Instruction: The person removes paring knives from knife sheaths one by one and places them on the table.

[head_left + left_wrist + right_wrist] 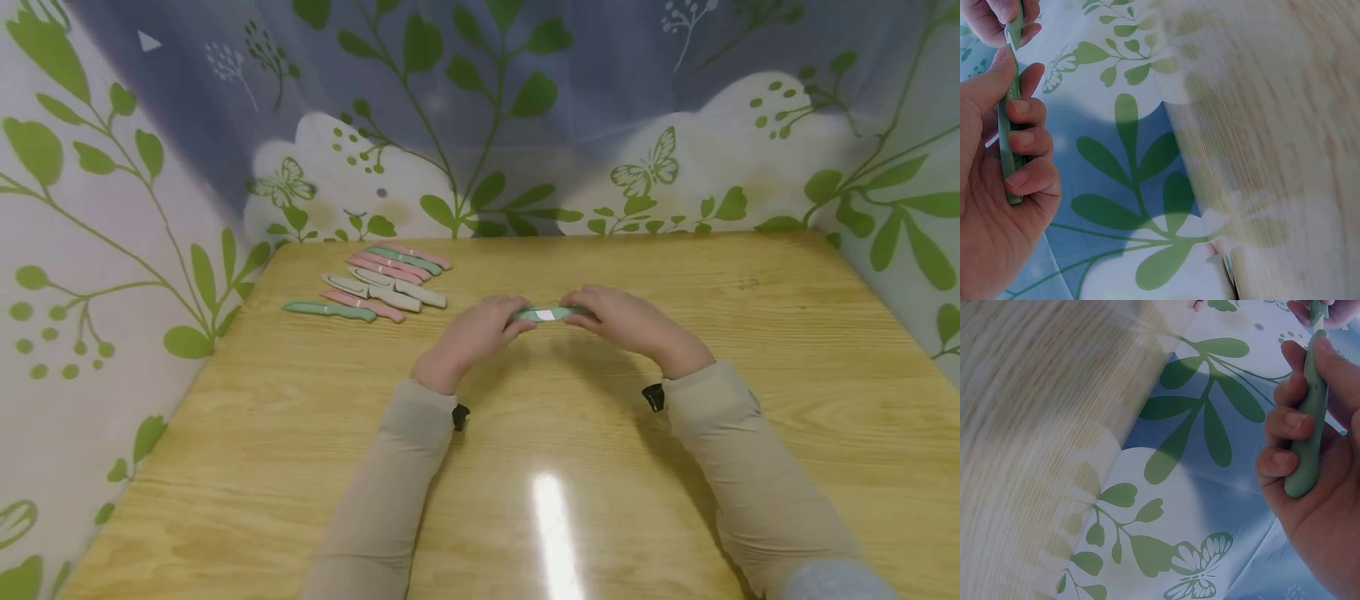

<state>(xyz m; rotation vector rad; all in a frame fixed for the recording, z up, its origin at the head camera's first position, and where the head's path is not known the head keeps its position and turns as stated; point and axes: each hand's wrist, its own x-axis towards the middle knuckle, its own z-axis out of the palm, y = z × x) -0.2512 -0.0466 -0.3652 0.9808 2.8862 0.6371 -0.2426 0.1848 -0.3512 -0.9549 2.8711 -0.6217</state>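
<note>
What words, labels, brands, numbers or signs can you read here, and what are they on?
None can be read in any view.
Green knife: a faint mark on it, too small and blurred to read.
Other knives on the table: too small to tell whether anything is written.
Wall covering: leaf and butterfly prints, no lettering visible.

Slim green-and-white knife (pixel 547 315), held crosswise, raised
</note>
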